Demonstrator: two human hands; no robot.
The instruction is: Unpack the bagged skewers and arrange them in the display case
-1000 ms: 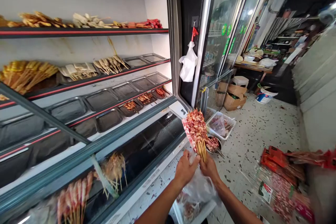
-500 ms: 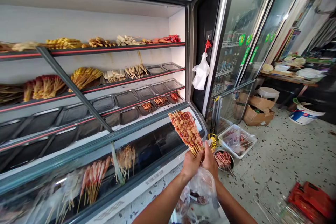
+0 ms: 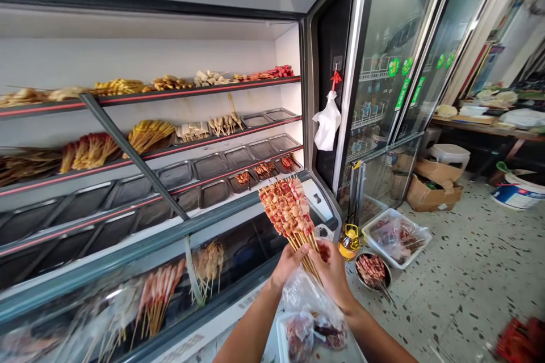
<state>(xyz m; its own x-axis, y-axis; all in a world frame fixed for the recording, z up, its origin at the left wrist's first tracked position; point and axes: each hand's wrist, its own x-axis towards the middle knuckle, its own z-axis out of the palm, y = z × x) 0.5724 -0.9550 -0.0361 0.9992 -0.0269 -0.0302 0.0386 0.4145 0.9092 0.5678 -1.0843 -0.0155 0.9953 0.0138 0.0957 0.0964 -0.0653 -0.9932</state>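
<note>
A fan of raw meat skewers is held up in front of me, meat end pointing away toward the display fridge. My left hand is closed round the bare sticks from the left. On the right side, my right hand grips the same sticks, its fingers partly hidden. A clear plastic bag hangs under both hands, around the lower stick ends. Below it, a white tray holds bagged meat.
The display fridge with skewers on its shelves fills the left. On the floor to the right are a yellow-capped bottle, a metal bowl of skewers, a white bin and a cardboard box. Glass doors stand behind.
The skewers have shifted left and turned to show their face more fully, fanned wider. Both hands moved slightly left. The view has turned a little, so more of the white tray shows.
</note>
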